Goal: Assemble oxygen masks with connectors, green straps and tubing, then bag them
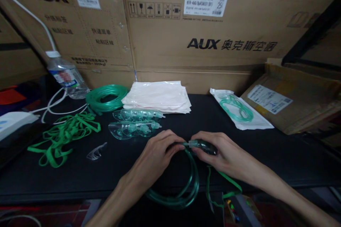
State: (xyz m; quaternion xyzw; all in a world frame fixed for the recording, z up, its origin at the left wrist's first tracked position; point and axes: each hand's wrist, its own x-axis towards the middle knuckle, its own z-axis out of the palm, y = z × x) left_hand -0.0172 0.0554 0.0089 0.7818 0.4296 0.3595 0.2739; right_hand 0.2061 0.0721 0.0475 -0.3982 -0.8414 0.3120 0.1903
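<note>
My left hand (167, 145) pinches the end of a coiled green tube (195, 181), whose loops hang over the table's front edge. Close beside it, my right hand (213, 149) is closed around a green-tinted clear oxygen mask (206, 146). The mask's pale connector (192, 143) points left and meets the tube end between my fingers; how far one sits in the other I cannot tell. A green elastic strap (231, 182) dangles below my right hand. Behind my hands lie rows of clear green masks (133, 128), next to a stack of white pouches (157, 95).
At the left are loose green straps (65, 133), a larger green tubing coil (106, 95), small clear strips (96, 151) and a leaning plastic bottle (68, 76). A white pouch with green tubing (237, 108) rests by an open carton (301, 92). Big cardboard boxes (160, 35) wall the back.
</note>
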